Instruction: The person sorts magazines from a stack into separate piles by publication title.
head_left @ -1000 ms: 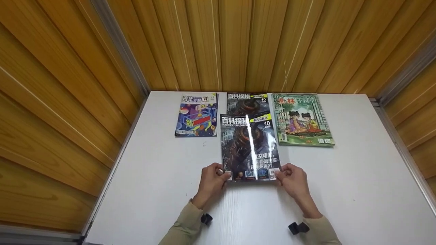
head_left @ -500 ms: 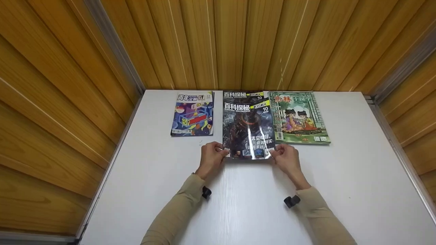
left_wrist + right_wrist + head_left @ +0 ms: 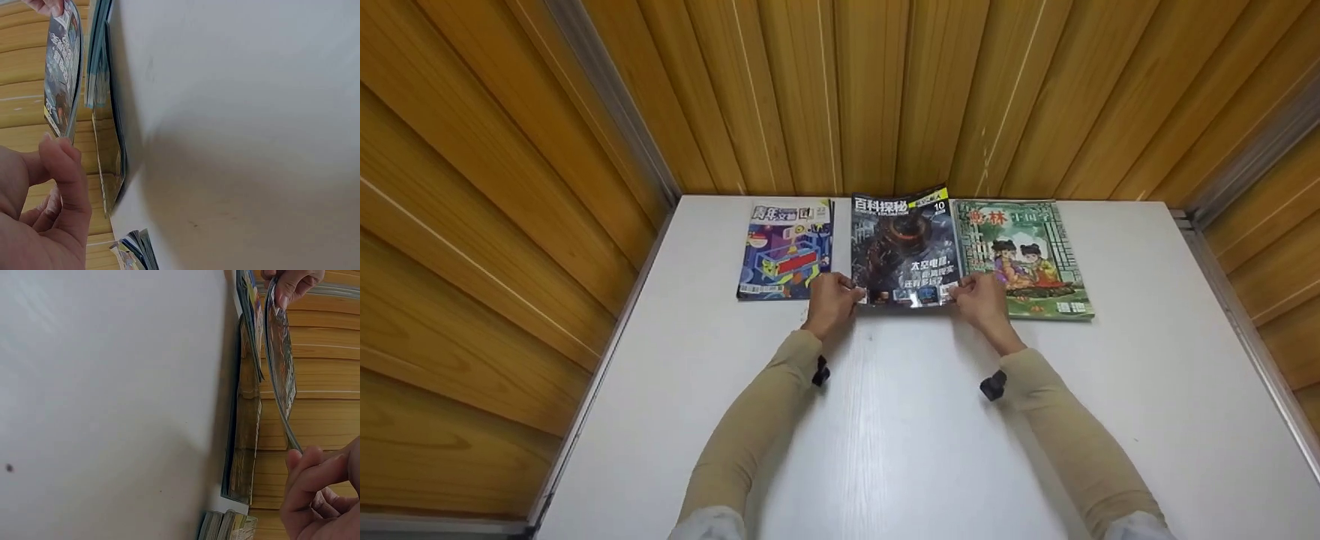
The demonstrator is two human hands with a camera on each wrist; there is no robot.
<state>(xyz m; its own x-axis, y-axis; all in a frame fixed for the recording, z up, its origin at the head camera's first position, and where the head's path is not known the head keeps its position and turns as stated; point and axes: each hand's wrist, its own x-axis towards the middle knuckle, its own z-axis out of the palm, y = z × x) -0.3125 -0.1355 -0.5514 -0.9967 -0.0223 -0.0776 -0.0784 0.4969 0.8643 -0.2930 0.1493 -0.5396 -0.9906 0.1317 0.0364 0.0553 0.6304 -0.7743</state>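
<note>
A dark, glossy magazine (image 3: 904,251) with white title characters and a yellow corner strip is held over the middle of the table's far side. My left hand (image 3: 832,306) pinches its near left corner between thumb and fingers. At the near right corner my right hand (image 3: 984,306) pinches it likewise. Both wrist views show the held magazine (image 3: 62,73) raised and slightly bent. Below it, a gap apart, another magazine (image 3: 246,422) lies flat on the table; the head view hides this one behind the held magazine.
To the left lies a purple-blue magazine (image 3: 786,255). A green-covered magazine stack (image 3: 1027,259) lies on the right, close to the right hand. The white table (image 3: 885,435) ends at a wood-panelled wall (image 3: 870,97), with more panels on both sides.
Both hands have carried the dark magazine away from me toward the table's far edge. It now covers the matching magazine, whose top was visible behind it earlier.
</note>
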